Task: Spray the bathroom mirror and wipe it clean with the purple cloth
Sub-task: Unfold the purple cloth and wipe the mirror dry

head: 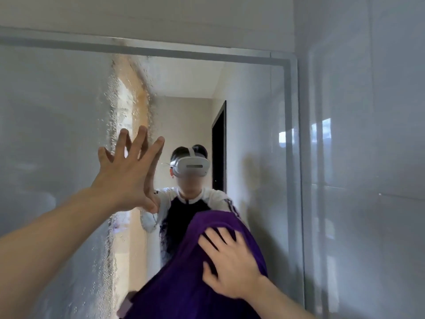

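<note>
The bathroom mirror (257, 125) fills most of the view, with a pale frame along its top and right side. A band of spray droplets (115, 116) runs down its left-middle part. My left hand (128, 173) is flat against the glass with fingers spread, holding nothing. My right hand (230, 265) presses the purple cloth (184, 279) against the lower middle of the mirror, fingers spread over the fabric. The cloth hangs in a large fold below the hand. No spray bottle is in view.
A glossy grey tiled wall (368, 157) stands right of the mirror frame. The reflection shows a person wearing a white headset (190, 168), a hallway and a dark doorway (219, 143). Wall above the mirror is pale.
</note>
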Demonstrator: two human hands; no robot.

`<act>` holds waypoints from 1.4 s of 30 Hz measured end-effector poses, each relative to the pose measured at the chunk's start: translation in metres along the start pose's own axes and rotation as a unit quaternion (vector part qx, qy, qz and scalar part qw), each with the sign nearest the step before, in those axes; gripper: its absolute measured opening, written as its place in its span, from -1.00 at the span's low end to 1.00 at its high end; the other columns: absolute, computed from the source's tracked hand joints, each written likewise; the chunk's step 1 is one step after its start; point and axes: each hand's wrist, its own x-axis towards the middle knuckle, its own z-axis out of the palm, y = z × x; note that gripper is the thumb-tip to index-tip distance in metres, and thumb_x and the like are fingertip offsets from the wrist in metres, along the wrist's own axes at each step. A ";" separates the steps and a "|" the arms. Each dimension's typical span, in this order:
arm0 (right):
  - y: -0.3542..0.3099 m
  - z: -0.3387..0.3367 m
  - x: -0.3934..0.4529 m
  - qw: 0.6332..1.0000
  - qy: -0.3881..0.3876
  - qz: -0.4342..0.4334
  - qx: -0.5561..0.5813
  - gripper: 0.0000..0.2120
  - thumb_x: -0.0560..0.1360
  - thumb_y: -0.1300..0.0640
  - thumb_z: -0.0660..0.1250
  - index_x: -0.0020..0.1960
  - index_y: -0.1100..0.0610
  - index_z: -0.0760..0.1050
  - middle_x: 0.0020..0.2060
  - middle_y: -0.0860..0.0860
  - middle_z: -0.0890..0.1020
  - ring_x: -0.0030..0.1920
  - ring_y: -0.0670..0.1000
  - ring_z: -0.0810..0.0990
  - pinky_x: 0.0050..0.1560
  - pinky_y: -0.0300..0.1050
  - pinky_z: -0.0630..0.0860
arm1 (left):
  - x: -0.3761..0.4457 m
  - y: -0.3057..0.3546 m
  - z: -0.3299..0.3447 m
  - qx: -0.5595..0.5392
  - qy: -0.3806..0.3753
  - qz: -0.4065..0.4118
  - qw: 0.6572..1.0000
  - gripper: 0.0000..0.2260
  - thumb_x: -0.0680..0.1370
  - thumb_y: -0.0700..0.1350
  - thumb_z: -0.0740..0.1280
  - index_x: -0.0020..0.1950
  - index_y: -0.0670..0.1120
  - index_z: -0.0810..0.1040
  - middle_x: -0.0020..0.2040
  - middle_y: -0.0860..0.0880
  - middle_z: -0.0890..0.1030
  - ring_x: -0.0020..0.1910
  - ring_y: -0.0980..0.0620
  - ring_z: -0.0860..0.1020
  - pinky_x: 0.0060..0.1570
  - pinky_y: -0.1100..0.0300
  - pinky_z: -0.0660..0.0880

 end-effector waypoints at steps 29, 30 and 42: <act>-0.048 0.030 0.009 0.997 0.061 -0.035 -0.028 -0.48 0.41 -0.13 0.30 0.34 0.00 0.45 0.27 -0.02 0.58 0.22 0.07 0.42 0.13 0.02 0.27 | 0.000 -0.003 0.002 -0.002 0.002 0.004 1.000 0.48 0.10 0.40 0.62 0.58 0.18 -0.46 0.60 -0.04 -0.49 0.60 -0.31 -0.39 0.47 -0.51 0.00; -0.043 0.033 -0.002 0.997 0.063 -0.037 -0.027 -0.49 0.39 -0.13 0.31 0.31 -0.01 0.44 0.24 -0.03 0.59 0.20 0.06 0.42 0.11 0.01 0.27 | 0.000 -0.003 0.002 -0.001 0.003 0.005 1.000 0.48 0.10 0.39 0.63 0.59 0.18 -0.46 0.60 -0.04 -0.48 0.60 -0.31 -0.39 0.47 -0.51 0.00; 0.038 0.001 -0.007 0.976 0.027 0.200 -0.083 -0.41 0.36 -0.03 0.11 0.19 0.35 0.52 0.25 0.30 0.53 0.24 0.31 0.41 0.17 0.40 0.41 | 0.002 -0.002 0.005 -0.018 -0.013 0.007 1.000 0.47 0.13 0.32 0.67 0.61 0.16 -0.42 0.60 -0.05 -0.47 0.58 -0.33 -0.41 0.45 -0.57 -0.08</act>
